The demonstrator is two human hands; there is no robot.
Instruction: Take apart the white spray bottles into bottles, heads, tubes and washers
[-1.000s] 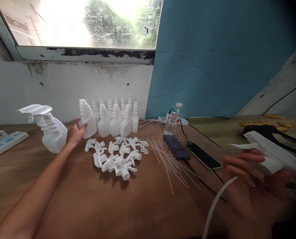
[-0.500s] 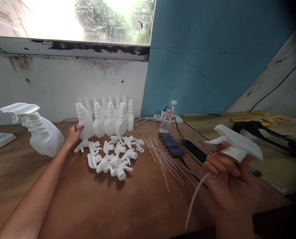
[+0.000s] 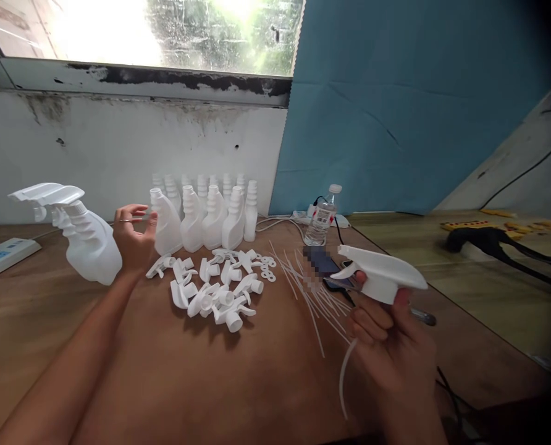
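Observation:
My left hand (image 3: 135,238) is raised with its fingers apart, just left of the nearest white bottle (image 3: 165,224) in a group of several open-necked bottles. Nothing is in it. In my right hand (image 3: 386,330) is a white spray head (image 3: 381,272), and a thin white tube (image 3: 343,383) hangs below that hand. A pile of white spray heads (image 3: 210,296) lies in front of the bottles, with small white rings (image 3: 269,269) at its right. Thin straight tubes (image 3: 313,315) are spread between the pile and my right hand.
Bottles with spray heads fitted (image 3: 92,244) stand at the left, beside a white power strip (image 3: 7,256). A clear water bottle (image 3: 322,219), a blurred dark blue object (image 3: 324,262) and cables lie behind my right hand. A black strap (image 3: 493,241) is at the right.
My left hand has opened and lifted off the nearest bottle. My right hand has moved left in the view with the spray head, which now sits more level. The view has shifted slightly.

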